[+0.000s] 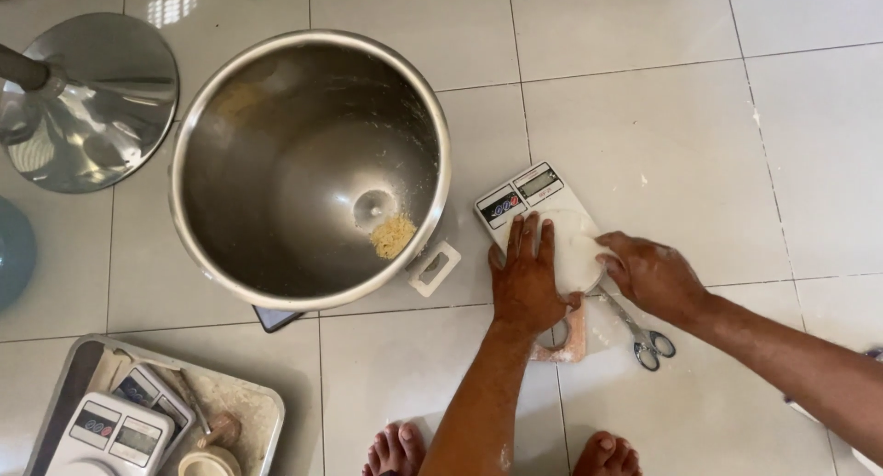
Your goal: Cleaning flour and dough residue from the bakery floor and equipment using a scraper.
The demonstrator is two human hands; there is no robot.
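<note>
Your left hand [526,278] lies flat, palm down, with its fingers [529,235] straight and slightly spread, pressing on the left part of a round white dough disc [575,255]. That disc sits on top of a small white rectangular digital kitchen scale [529,193], which rests on the pale tiled floor [662,126] just right of the big bowl. Your right hand [651,274] comes in from the right, its fingers [612,255] curled and close together against the disc's right edge; you are touching it there, not clamping it.

Just below the disc and your right hand lie metal scissors with grey handles [639,333], handles pointing toward your feet. Under your left wrist a pinkish, flour-dusted rectangular block [570,341] pokes out on the floor.

To the left stands a large stainless steel mixing bowl [308,168], tilted toward the camera, with a small crumbly yellow lump of dough [393,235] near its bottom. A white rectangular plastic tag [434,268] lies by its rim. Farther left is a shiny round metal stand base [92,99].

At the lower left a flour-dusted metal tray [258,412] holds two more digital scales [110,430] and a few small objects too unclear to tell. Your bare feet [397,450] show at the bottom edge
</note>
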